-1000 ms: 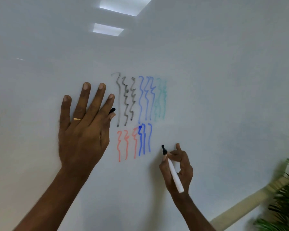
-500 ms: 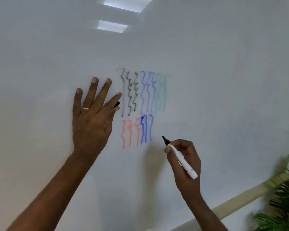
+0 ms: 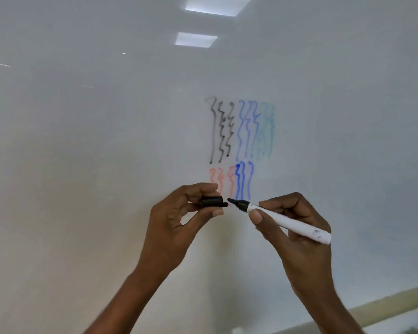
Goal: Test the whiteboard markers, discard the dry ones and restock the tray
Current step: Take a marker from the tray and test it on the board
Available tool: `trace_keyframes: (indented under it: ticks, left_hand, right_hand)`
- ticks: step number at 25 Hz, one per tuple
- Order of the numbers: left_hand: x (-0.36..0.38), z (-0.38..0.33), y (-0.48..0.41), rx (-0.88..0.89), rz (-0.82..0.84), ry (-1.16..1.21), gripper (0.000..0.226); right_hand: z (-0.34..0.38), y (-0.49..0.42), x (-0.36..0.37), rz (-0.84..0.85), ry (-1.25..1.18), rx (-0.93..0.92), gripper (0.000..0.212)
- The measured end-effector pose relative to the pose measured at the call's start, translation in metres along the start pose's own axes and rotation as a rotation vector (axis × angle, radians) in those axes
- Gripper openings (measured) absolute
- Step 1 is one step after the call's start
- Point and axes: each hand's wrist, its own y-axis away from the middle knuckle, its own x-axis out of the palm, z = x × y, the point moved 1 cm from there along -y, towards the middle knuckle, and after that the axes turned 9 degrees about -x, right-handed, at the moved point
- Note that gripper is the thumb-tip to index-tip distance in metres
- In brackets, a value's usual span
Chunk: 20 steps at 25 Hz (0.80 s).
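Glossy whiteboard [image 3: 101, 169] reflects ceiling lights [image 3: 219, 6]; coloured squiggles [image 3: 247, 131] at centre.

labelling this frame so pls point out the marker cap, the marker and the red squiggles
marker cap [image 3: 211, 202]: head view, middle of the black cap body
marker [image 3: 290, 224]: head view, middle of the white barrel
red squiggles [image 3: 231, 184]: head view, on the rightmost red line

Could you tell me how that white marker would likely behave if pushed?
The marker looks rigid and probably light, since the right hand holds it by fingertips. Its smooth round barrel would likely roll.
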Motion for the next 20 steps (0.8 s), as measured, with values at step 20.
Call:
trace_keyframes:
  ticks: [20]
  left_hand:
    - [0.003, 0.023, 0.032, -0.446, 0.410, 0.209, 0.023]
  right_hand:
    - [0.033, 0.009, -0.039, 0.639, 0.381, 0.143, 0.025]
